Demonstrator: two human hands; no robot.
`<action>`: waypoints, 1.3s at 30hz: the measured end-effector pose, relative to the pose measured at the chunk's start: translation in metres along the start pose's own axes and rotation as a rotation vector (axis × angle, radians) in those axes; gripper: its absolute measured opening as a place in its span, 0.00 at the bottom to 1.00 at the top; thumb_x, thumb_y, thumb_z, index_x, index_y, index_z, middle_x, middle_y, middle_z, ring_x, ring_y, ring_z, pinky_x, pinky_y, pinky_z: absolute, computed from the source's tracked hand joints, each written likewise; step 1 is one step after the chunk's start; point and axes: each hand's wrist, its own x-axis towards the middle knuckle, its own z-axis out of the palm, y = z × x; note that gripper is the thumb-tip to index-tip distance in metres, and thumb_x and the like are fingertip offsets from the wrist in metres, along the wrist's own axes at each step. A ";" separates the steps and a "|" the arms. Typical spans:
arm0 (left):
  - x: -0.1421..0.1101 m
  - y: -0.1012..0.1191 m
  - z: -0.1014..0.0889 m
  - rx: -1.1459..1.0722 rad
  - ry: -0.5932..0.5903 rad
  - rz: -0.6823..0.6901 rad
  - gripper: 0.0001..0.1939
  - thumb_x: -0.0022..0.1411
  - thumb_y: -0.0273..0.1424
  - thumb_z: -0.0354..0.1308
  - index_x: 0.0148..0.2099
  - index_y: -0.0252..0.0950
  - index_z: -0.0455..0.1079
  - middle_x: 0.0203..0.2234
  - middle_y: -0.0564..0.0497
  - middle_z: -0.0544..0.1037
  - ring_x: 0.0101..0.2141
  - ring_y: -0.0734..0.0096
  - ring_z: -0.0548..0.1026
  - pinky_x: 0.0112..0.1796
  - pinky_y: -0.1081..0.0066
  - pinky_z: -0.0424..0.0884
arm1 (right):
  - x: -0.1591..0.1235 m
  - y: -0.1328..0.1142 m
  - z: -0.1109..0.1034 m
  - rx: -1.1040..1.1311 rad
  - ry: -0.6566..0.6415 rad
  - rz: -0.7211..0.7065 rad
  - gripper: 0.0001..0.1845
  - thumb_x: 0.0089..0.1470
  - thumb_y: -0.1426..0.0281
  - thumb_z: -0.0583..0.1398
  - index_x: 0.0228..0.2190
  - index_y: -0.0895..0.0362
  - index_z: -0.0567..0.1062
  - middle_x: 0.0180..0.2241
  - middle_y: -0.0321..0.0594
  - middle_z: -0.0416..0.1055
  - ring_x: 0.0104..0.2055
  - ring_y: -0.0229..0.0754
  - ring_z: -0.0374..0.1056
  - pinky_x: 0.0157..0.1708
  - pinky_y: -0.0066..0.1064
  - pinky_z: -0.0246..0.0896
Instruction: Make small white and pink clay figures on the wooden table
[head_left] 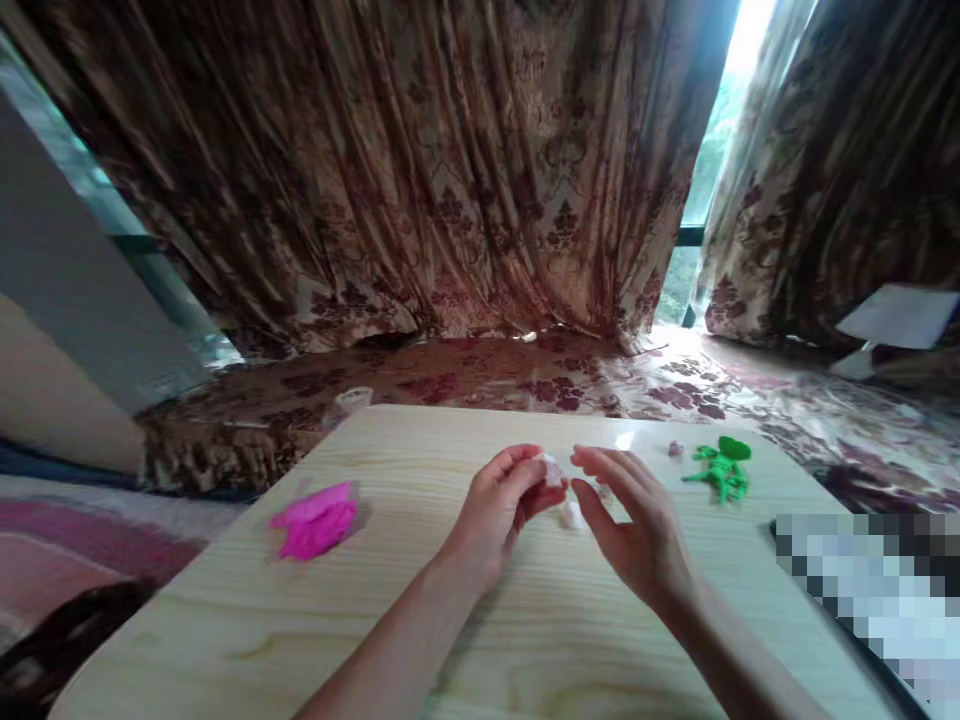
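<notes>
Over the middle of the wooden table, my left hand point(499, 505) pinches a small white lump point(552, 468), soft-looking like modelling clay, between thumb and fingers. My right hand point(634, 510) is just to its right, fingers apart and curved, holding nothing that I can see. Below and between the hands a second white lump point(573, 515) rests on the tabletop. Part of another pale piece point(603, 490) shows behind my right thumb. Bright green clay-like pieces point(724, 468) lie in a branching shape at the right rear, beside a small pinkish lump point(675, 448).
A crumpled bright pink wrapper or bag point(315, 520) lies on the left of the light wood table point(247, 630). A dark-edged device with a blurred-out screen point(862, 590) is at the right edge. Behind stand a clear container point(352, 400), a white lamp point(900, 315) and patterned curtains point(465, 180).
</notes>
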 end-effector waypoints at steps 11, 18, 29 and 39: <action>-0.002 -0.007 0.004 0.052 -0.014 -0.020 0.12 0.53 0.29 0.60 0.41 0.31 0.70 0.32 0.47 0.75 0.31 0.76 0.72 0.35 0.75 0.70 | -0.003 0.000 0.006 -0.030 -0.103 -0.011 0.12 0.53 0.77 0.57 0.40 0.54 0.71 0.36 0.41 0.66 0.38 0.41 0.63 0.36 0.34 0.63; 0.001 -0.009 0.004 0.305 0.025 0.165 0.11 0.52 0.33 0.61 0.36 0.31 0.70 0.28 0.49 0.75 0.30 0.74 0.72 0.37 0.70 0.70 | -0.001 -0.001 0.006 0.051 -0.079 -0.001 0.10 0.52 0.78 0.57 0.37 0.55 0.72 0.40 0.42 0.66 0.41 0.40 0.63 0.39 0.33 0.63; -0.006 -0.004 0.006 0.384 -0.069 0.202 0.12 0.54 0.32 0.58 0.41 0.33 0.68 0.31 0.50 0.75 0.33 0.73 0.73 0.36 0.74 0.68 | 0.001 -0.003 0.009 0.312 -0.020 0.262 0.05 0.53 0.75 0.57 0.31 0.57 0.73 0.32 0.38 0.68 0.32 0.36 0.66 0.30 0.27 0.64; -0.006 -0.007 0.009 0.439 -0.043 0.228 0.10 0.52 0.26 0.58 0.39 0.33 0.68 0.28 0.51 0.74 0.28 0.77 0.71 0.32 0.77 0.67 | 0.003 0.000 0.013 0.672 0.042 0.577 0.07 0.50 0.70 0.61 0.33 0.56 0.68 0.26 0.34 0.68 0.26 0.34 0.65 0.26 0.26 0.62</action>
